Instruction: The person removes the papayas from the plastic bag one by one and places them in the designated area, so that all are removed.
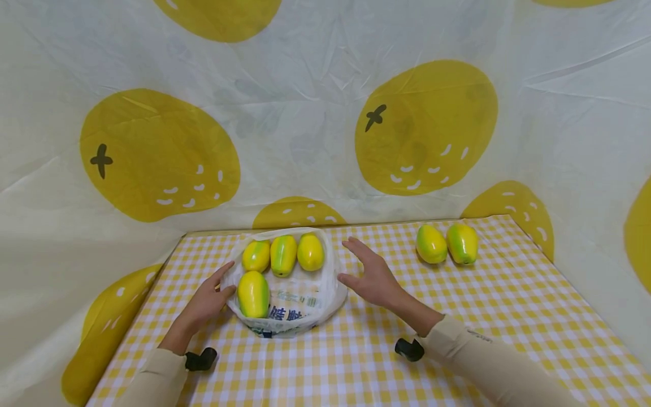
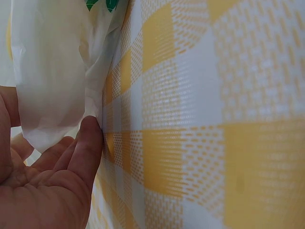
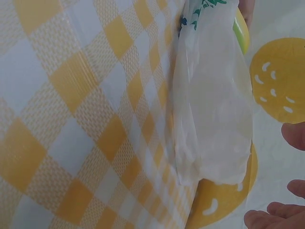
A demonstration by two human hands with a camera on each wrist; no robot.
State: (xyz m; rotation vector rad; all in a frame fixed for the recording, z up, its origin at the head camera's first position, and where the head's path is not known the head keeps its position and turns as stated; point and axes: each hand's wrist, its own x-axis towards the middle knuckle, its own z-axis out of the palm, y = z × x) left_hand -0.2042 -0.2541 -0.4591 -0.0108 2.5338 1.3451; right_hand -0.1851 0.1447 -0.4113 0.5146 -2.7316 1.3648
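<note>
A white plastic bag (image 1: 300, 327) with printed lettering stands wide-mouthed on the table. Inside it lie several glossy yellow-green oval fruits (image 1: 283, 255), three along the far side and one fruit (image 1: 253, 295) nearer at the left. My left hand (image 1: 205, 299) rests at the bag's left side; its fingertips touch the plastic wall (image 2: 52, 81) low by the tablecloth in the left wrist view. To the right of the bag, my right hand (image 1: 373, 277) hovers with fingers spread, holding nothing. In the right wrist view its fingertips (image 3: 298, 188) stand apart from the bag (image 3: 212, 105).
Two more yellow-green fruits (image 1: 432, 244) sit side by side at the table's back right. A yellow-and-white checked cloth (image 1: 488, 316) covers the table. Behind the far edge hangs a pale curtain (image 1: 295, 141) printed with large yellow fruits.
</note>
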